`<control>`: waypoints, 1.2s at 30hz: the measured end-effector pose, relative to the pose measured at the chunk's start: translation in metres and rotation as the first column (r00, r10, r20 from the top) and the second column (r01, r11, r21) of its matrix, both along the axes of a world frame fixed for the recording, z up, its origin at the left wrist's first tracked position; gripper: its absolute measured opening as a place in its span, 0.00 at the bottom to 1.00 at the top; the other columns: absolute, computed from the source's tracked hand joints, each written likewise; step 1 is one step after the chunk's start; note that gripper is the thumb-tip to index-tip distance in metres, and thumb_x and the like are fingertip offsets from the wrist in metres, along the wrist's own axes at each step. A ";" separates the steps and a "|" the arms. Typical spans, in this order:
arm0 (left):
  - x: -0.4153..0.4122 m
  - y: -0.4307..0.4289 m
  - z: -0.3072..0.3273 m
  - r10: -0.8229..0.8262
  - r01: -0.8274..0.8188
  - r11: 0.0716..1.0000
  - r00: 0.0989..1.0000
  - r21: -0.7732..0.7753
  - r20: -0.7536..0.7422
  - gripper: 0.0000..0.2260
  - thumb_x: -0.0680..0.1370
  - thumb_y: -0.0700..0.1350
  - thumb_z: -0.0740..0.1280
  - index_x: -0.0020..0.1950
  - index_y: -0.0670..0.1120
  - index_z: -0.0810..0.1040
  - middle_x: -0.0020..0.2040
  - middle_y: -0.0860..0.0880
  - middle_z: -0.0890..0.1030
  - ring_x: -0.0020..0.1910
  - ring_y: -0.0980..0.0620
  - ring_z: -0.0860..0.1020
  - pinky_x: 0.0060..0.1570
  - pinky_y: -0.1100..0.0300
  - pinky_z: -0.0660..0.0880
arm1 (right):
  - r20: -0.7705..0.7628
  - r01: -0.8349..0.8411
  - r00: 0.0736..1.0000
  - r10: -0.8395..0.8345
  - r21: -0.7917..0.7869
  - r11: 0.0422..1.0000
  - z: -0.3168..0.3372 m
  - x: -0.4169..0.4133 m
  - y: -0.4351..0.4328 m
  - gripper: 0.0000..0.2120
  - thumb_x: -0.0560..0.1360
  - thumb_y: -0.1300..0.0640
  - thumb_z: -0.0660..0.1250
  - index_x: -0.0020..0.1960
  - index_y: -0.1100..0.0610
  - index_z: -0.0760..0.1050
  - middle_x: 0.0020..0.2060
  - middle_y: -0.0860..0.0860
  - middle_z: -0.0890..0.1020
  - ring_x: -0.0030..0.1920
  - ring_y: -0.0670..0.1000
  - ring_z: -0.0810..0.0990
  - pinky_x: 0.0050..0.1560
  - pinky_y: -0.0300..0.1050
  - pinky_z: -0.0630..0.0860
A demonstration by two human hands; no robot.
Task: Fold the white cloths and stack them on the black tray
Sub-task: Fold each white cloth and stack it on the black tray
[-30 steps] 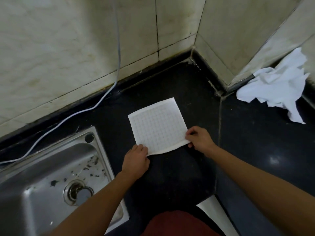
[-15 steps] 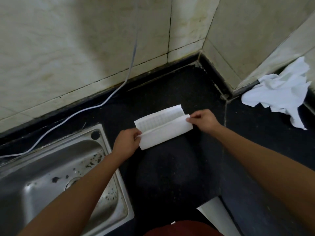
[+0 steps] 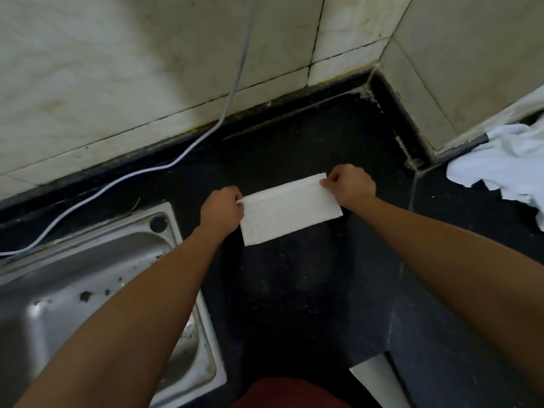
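Note:
A white cloth [image 3: 290,212] with a faint grid pattern lies folded in half on the black countertop [image 3: 309,290], a long rectangle. My left hand [image 3: 221,208] pinches its far left corner. My right hand [image 3: 350,184] pinches its far right corner. Both hold the folded-over edge against the far edge of the cloth. A crumpled heap of white cloths [image 3: 509,163] lies at the right edge, by the wall. No black tray shows in this view.
A steel sink [image 3: 88,290] with dirt specks fills the lower left, right beside the cloth. A white cable [image 3: 164,167] runs down the tiled wall and along the counter's back. The tiled wall corner [image 3: 379,69] stands behind. A white sheet corner [image 3: 374,378] lies near the counter's front edge.
Both hands lifted the near edge of the flat square cloth and carried it over to the far edge. The cloth now lies folded in half.

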State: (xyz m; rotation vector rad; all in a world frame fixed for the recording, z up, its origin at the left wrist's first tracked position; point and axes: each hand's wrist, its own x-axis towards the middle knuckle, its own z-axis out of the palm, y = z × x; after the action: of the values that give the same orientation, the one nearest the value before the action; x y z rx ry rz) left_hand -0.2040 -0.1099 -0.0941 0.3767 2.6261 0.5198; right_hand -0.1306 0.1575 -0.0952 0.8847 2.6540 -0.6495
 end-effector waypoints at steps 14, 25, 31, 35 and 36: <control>0.073 -0.032 -0.021 -0.291 0.284 0.957 0.923 -0.064 -0.251 0.05 0.73 0.42 0.72 0.46 0.42 0.80 0.48 0.45 0.77 0.46 0.45 0.76 0.34 0.54 0.75 | 0.113 0.050 0.993 -0.046 -0.039 0.998 0.003 0.024 -0.016 0.20 0.71 0.47 0.73 0.57 0.57 0.76 0.52 0.56 0.81 0.51 0.57 0.81 0.44 0.47 0.75; 0.067 -0.039 -0.022 -0.448 0.409 0.881 0.882 -0.239 -0.145 0.26 0.82 0.52 0.55 0.78 0.44 0.56 0.79 0.47 0.52 0.78 0.46 0.50 0.73 0.47 0.55 | 0.158 0.404 0.911 -0.380 -0.520 0.753 0.015 0.010 -0.012 0.08 0.70 0.60 0.72 0.45 0.62 0.77 0.46 0.58 0.80 0.47 0.57 0.80 0.49 0.53 0.80; 0.067 -0.043 -0.006 -0.340 0.323 0.940 0.919 -0.113 -0.202 0.21 0.79 0.49 0.62 0.71 0.43 0.70 0.74 0.44 0.65 0.71 0.43 0.65 0.66 0.48 0.64 | 0.054 0.255 0.956 -0.290 -0.641 0.724 0.054 0.013 -0.041 0.06 0.71 0.62 0.72 0.41 0.59 0.75 0.40 0.54 0.80 0.41 0.52 0.79 0.37 0.45 0.79; 0.068 -0.060 0.003 -0.237 0.231 0.972 0.940 -0.055 -0.245 0.15 0.77 0.45 0.65 0.63 0.43 0.76 0.64 0.43 0.74 0.61 0.43 0.72 0.57 0.50 0.70 | 0.017 0.098 0.994 -0.105 -0.536 0.838 0.057 0.000 -0.088 0.07 0.70 0.62 0.74 0.42 0.58 0.75 0.42 0.55 0.80 0.40 0.53 0.82 0.31 0.44 0.79; 0.069 -0.066 0.005 -0.223 0.217 0.975 0.943 -0.050 -0.246 0.14 0.77 0.44 0.66 0.61 0.42 0.77 0.62 0.43 0.75 0.59 0.42 0.74 0.55 0.50 0.71 | 0.013 0.059 0.998 -0.061 -0.508 0.859 0.055 -0.002 -0.102 0.08 0.70 0.62 0.74 0.41 0.57 0.74 0.41 0.55 0.79 0.38 0.53 0.82 0.31 0.44 0.80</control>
State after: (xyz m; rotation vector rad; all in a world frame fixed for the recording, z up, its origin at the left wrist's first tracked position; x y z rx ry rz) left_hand -0.1350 -0.1759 -0.0895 0.7642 2.7772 0.3901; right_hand -0.1329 0.0552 -0.0403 0.8021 2.2750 -1.2908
